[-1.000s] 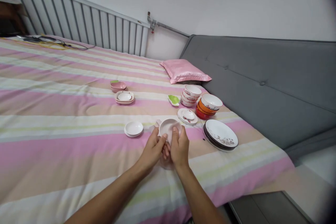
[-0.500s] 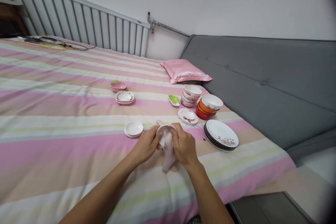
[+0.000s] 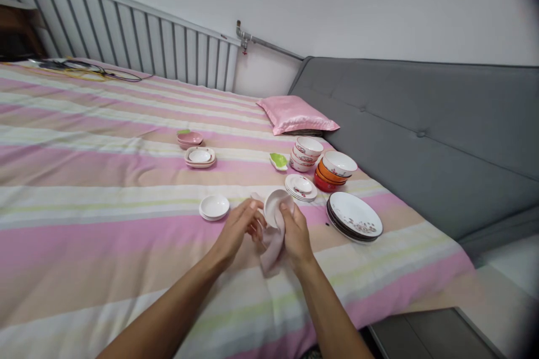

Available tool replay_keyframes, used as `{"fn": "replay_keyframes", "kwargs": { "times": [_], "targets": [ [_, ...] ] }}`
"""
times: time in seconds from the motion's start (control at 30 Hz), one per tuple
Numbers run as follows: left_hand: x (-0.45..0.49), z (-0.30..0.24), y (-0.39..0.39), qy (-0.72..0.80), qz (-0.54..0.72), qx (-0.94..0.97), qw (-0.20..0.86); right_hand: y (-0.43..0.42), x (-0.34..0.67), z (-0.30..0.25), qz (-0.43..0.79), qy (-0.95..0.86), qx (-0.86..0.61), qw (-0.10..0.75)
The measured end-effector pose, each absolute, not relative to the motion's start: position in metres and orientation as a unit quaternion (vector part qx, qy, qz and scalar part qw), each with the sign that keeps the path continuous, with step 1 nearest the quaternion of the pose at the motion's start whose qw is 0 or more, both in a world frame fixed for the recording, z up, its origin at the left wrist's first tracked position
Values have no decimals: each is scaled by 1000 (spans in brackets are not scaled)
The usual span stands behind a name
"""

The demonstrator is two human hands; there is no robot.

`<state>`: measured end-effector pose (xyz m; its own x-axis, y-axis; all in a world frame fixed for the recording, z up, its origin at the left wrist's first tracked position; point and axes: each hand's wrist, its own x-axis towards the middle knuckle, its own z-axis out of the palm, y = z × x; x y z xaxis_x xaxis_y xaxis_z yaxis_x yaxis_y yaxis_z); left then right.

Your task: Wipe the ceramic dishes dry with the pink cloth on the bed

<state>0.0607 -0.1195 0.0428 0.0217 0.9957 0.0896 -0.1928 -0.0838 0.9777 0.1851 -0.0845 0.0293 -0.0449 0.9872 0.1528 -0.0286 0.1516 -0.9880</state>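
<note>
A small white dish [image 3: 273, 207] is tilted up over the bed, with a pale pink cloth [image 3: 273, 252] draped against it and hanging below. My right hand [image 3: 296, 230] grips the dish's right side through the cloth, thumb on the inner face. Just left of the dish, my left hand [image 3: 240, 230] has its fingers loosely bent and apart; whether the fingertips touch the cloth is hard to see. Beyond that hand, small white dishes [image 3: 214, 206] sit stacked. White plates with a red pattern [image 3: 307, 193] lie past my right hand.
Dark-rimmed plates [image 3: 356, 214] are stacked at right, near orange and red bowls [image 3: 330, 175] and white patterned bowls [image 3: 303, 160]. A green leaf-shaped dish [image 3: 278, 161], oblong dishes [image 3: 200, 162] and pink bowls [image 3: 190, 138] stand farther back. A pink pillow [image 3: 297, 113] rests by the grey headboard [image 3: 404, 123].
My left hand has come off the dish's rim and its fingers have loosened. In my right hand, the dish has turned and shifted slightly right and up, with the cloth still against it.
</note>
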Motion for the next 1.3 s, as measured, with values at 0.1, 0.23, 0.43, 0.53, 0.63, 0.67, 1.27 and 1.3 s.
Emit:
{"fn": "replay_keyframes", "kwargs": {
  "times": [0.1, 0.23, 0.43, 0.53, 0.63, 0.67, 1.27, 1.3],
  "targets": [
    [54, 41, -115, 414, 579, 539, 450, -84, 186, 33, 564, -496, -413, 515],
    [57, 34, -115, 356, 570, 607, 424, -92, 182, 42, 639, -482, -376, 467],
    [59, 33, -118, 330, 599, 580, 442, -98, 177, 44, 611, -518, -385, 458],
    [58, 34, -118, 312, 603, 562, 473, -96, 177, 39, 522, -545, -435, 490],
    [58, 32, -116, 282, 608, 529, 520, -94, 179, 38, 377, -590, -465, 543],
    [58, 31, -116, 272, 611, 518, 533, -95, 180, 39, 326, -603, -473, 554],
    [44, 36, -113, 224, 650, 398, 607, -121, 182, 51, 174, -829, -301, 438],
    [45, 36, -114, 213, 648, 388, 619, -121, 181, 49, 178, -831, -295, 436]
  ]
}}
